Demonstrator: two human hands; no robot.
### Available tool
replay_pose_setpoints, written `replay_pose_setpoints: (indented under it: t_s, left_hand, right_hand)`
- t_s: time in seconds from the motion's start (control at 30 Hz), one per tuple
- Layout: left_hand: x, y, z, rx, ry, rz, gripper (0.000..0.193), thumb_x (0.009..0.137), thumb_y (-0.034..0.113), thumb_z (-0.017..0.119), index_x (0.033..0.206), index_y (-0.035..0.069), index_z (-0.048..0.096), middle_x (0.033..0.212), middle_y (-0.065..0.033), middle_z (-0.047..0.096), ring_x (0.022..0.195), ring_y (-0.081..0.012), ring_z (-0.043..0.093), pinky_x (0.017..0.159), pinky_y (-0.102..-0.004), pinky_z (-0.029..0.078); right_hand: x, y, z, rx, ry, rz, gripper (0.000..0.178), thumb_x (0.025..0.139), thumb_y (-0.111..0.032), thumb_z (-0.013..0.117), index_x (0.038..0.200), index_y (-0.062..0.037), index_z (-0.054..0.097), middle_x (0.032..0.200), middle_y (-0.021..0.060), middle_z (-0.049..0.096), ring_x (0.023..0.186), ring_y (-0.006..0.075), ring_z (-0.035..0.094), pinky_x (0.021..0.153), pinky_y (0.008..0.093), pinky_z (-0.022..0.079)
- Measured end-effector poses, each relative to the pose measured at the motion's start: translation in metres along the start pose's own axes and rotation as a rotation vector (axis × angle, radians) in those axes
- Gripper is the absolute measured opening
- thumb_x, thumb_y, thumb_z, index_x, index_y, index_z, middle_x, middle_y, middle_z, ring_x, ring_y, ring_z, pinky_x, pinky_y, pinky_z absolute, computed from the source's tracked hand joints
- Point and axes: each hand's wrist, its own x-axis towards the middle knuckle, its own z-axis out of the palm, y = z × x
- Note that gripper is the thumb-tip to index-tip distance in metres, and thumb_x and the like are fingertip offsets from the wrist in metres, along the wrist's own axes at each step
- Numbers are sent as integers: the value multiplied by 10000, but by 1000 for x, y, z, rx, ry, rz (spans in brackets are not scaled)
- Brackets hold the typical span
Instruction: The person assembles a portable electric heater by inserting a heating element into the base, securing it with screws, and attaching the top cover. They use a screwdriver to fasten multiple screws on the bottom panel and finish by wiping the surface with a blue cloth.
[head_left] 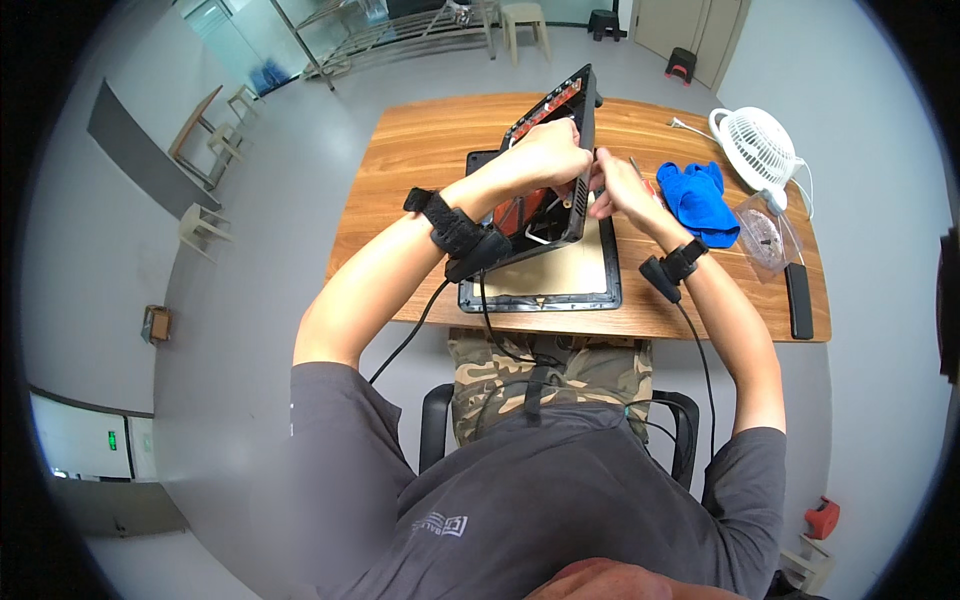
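Observation:
An open black plastic housing with an orange-red circuit board inside stands tilted on edge over the table's middle. Beneath it lies a black-framed panel with a beige inner face. My left hand reaches across the housing, fingers closed on its right-hand wall; the fingertips are partly hidden. At the outer face of that same wall is my right hand, its fingers bent together. Whatever they pinch is too small to name. A thin reddish object shows beside the right hand; I cannot tell whether it is held.
On the wooden table, right of my hands, lie a blue cloth, a white fan, a clear plastic container with small parts, and a flat black device. Cables trail from both wrist straps.

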Motion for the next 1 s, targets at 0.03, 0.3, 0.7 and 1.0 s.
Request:
replay_pose_setpoints:
  t_s: [0.03,0.3,0.7,1.0]
  left_hand:
    - [1,0,-1,26,9,-2,157,908,108,616,940,3,504,800,-112,647,680,-205,698,588,-370,598]
    - [11,-5,0,11,-5,-3,159,911,117,617,929,24,489,802,-89,615,682,-184,663,584,-369,582]
    - [-13,-31,-60,124,93,21,209,1015,258,516,1058,54,512,868,2,509,796,-109,479,738,-284,431]
    - [-39,-31,-111,203,132,-64,300,1014,281,483,1100,6,569,942,-40,554,893,-161,492,877,-298,416]
  right_hand:
    - [-1,5,4,10,-35,24,691,1086,-528,225,1225,73,538,1007,192,686,580,230,692,496,304,602]
    - [3,4,10,17,-185,44,767,1067,-607,199,1266,49,543,1100,192,670,650,207,698,525,284,607]
    - [-20,19,55,-177,-520,171,354,1057,-240,370,1131,33,584,965,102,678,659,147,681,587,281,598]
    - [-35,24,131,-190,-751,60,366,1042,-290,515,1048,26,700,918,54,687,712,108,641,616,262,520]
